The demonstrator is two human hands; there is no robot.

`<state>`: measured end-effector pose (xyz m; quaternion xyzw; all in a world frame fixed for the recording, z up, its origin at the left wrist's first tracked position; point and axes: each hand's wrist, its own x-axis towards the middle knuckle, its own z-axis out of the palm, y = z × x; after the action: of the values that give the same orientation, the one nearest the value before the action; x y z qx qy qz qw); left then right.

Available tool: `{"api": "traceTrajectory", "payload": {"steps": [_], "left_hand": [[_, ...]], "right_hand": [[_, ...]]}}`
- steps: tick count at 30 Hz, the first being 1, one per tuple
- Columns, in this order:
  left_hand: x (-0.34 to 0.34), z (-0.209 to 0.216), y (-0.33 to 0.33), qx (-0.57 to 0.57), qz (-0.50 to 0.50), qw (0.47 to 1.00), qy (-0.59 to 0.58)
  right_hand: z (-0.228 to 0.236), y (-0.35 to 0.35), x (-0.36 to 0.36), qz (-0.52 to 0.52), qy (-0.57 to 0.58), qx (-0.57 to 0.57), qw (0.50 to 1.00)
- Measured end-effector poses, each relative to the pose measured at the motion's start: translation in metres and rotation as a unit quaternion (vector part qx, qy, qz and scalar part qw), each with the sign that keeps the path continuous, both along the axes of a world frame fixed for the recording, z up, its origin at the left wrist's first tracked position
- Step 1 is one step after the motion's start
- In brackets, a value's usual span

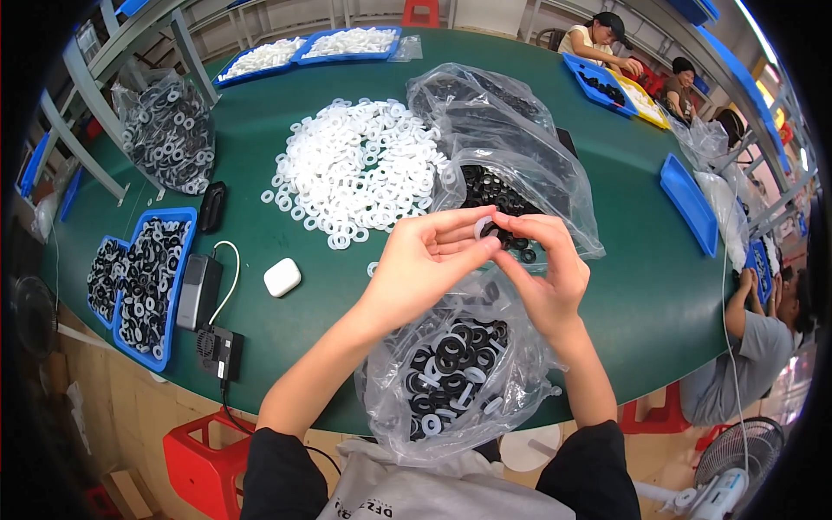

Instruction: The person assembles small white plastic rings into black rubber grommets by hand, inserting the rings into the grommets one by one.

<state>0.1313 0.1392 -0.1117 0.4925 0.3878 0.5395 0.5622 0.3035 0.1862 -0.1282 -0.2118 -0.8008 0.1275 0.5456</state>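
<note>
Above the table's near edge, my left hand [433, 251] and my right hand [550, 264] meet, fingertips pinched together. Between them are a white plastic ring [482, 226] and a black ring [490, 231] held against each other; my fingers partly cover both. Below my hands, a clear plastic bag [390, 381] lies gaping at the table edge, full of black rings paired with white ones. Just beyond my fingers, another clear bag [555, 199] spills loose black rings [498, 195]. To its left spreads a heap of white rings [355, 169].
On the left are blue trays [184, 260] of rings, a grey power bank [199, 290] with a cable, a white case [282, 277] and a filled bag [169, 130]. An empty blue tray [689, 204] lies right. Co-workers sit at the far right; a fan [741, 459] stands lower right.
</note>
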Motion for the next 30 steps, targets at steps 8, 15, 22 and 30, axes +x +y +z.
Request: {"api": "traceTrajectory", "payload": {"steps": [8, 15, 22, 30], "left_hand": [[0.018, -0.007, -0.009, 0.069, 0.095, 0.993, -0.009], [0.019, -0.005, -0.012, 0.067, 0.094, 0.993, 0.007], [0.020, -0.007, -0.011, 0.139, 0.102, 0.985, 0.027], [-0.007, 0.030, -0.021, 0.082, 0.019, 0.980, 0.181]], "right_hand": [[0.000, -0.006, -0.002, -0.039, -0.011, 0.151, 0.988], [0.002, -0.008, 0.001, -0.038, -0.026, 0.197, 0.979], [0.001, -0.011, 0.001, -0.053, -0.027, 0.206, 0.977], [0.024, -0.008, 0.020, -0.005, -0.031, -0.107, 0.994]]}}
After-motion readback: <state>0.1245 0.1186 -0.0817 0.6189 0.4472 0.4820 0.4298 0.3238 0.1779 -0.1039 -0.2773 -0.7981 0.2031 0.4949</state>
